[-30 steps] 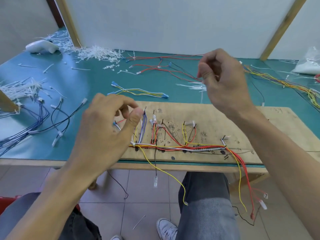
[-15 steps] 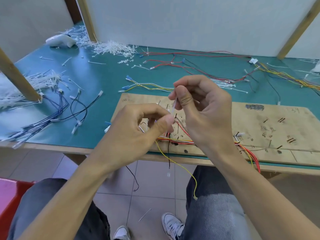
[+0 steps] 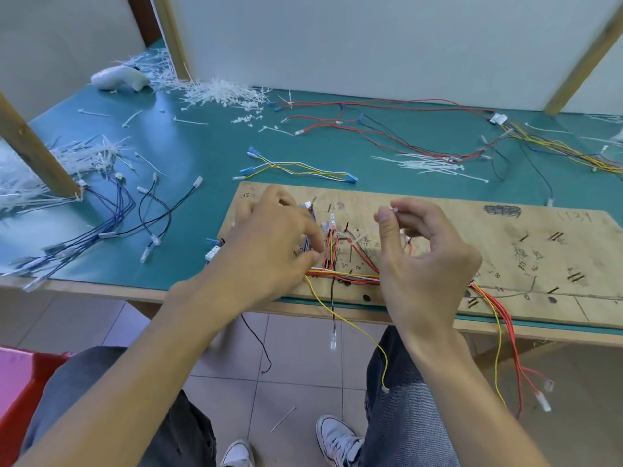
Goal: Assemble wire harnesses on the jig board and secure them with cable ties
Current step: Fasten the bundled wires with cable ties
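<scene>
A wooden jig board lies at the green table's front edge. On it a harness of red, yellow, orange and white wires runs between pegs, and several ends hang over the edge. My left hand is down on the board and its thumb and fingertips pinch the bundle at its left end. Just above the board my right hand pinches the small end of a white cable tie between thumb and forefinger. The rest of the tie is blurred.
Loose white cable ties lie behind the board, with bigger heaps at the back and far left. Spare wire sets lie around: yellow-white, red-black, blue-black. A wooden post stands left.
Both hands came down from in front of me to the board. My left hand went to the wire bundle. My right hand moved right and away from it, still pinching the tie.
</scene>
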